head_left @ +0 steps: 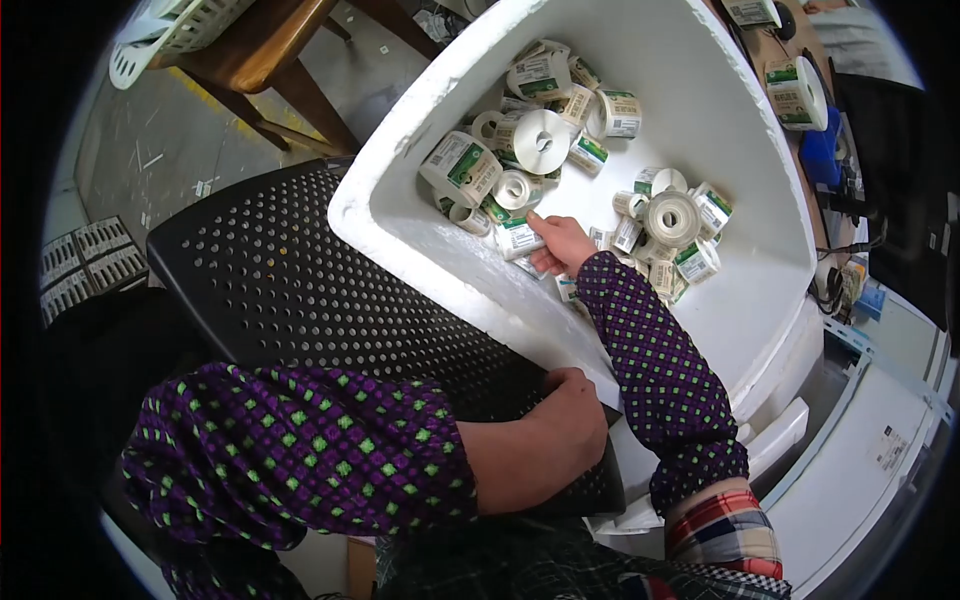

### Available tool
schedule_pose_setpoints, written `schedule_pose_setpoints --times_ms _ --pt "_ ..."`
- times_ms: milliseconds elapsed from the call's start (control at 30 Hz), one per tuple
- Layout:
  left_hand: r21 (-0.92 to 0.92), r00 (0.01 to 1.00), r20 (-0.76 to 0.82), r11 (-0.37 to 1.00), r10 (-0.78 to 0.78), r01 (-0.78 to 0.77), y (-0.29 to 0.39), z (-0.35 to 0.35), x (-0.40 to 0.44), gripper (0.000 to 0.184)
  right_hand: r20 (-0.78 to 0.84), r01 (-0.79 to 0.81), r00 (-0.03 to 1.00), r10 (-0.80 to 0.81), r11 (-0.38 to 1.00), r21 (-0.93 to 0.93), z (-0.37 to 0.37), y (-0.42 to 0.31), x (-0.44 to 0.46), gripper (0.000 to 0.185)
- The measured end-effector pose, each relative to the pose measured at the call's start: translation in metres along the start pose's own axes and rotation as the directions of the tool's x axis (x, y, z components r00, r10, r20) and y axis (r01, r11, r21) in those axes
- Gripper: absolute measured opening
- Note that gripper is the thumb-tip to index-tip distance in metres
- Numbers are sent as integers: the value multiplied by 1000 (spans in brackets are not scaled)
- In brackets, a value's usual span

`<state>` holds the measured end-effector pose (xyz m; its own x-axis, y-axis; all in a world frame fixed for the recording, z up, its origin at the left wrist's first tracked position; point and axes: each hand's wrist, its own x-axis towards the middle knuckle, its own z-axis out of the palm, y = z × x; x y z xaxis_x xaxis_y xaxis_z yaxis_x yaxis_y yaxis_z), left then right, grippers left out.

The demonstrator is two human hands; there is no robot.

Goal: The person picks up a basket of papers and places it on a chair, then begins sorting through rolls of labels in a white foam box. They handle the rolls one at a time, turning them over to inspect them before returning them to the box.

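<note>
My right hand [563, 246] reaches down into a large white foam box [405, 125], its fingers closed on a small roll of labels [517, 238] with a white and green face. Around it lie many more label rolls in two heaps, among them a large roll [540, 142] on the left and a beige roll [672, 218] on the right. Close to the box's near wall, my left hand [568, 420] is curled closed over the black perforated surface [330, 290]. Its fingertips are hidden, so what it holds, if anything, does not show.
A wooden stool [265, 50] and a white plastic basket [185, 42] stand at the upper left. On the right, a desk carries another label roll [795, 92], a blue object [822, 148] and a dark monitor [890, 190]. A pale lidded container [850, 450] sits at the lower right.
</note>
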<state>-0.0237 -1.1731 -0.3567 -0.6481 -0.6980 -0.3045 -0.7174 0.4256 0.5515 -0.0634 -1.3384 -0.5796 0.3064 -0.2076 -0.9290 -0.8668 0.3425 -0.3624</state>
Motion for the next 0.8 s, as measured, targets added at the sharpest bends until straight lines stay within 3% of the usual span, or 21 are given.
schedule_pose_setpoints --times_ms 133,200,367,500,533,600,667,733,800 --pt "-26 999 10 999 38 -37 -4 -3 -3 20 -47 -27 999 26 1000 -4 1 -1 4 50" --pt "-2 995 -70 998 67 -67 -5 0 -6 19 -74 -30 997 30 1000 0 1 -2 5 50" --pt "53 994 -103 998 32 -26 0 4 -4 18 -21 -29 999 29 1000 5 -1 -2 1 49" --pt "65 999 -22 997 37 -36 -1 4 -2 20 -43 42 998 -41 999 23 2 1 -2 42" --pt "81 998 -22 996 51 -50 -3 5 -1 20 54 33 998 -35 999 37 -4 -2 -5 40" --pt "48 997 -50 997 64 -61 -5 8 -2 24 33 161 986 -162 986 30 -12 -5 -31 36" --pt "55 998 -36 997 53 -51 -3 7 -2 25 -133 363 918 -374 927 -96 -31 2 -59 36" --pt "66 999 -31 997 44 -42 -2 5 -2 27 -277 459 675 -684 682 -569 -54 9 -99 36" --pt "94 999 4 994 47 -47 -2 3 -2 26 -277 233 629 -726 517 -824 -71 21 -128 35"
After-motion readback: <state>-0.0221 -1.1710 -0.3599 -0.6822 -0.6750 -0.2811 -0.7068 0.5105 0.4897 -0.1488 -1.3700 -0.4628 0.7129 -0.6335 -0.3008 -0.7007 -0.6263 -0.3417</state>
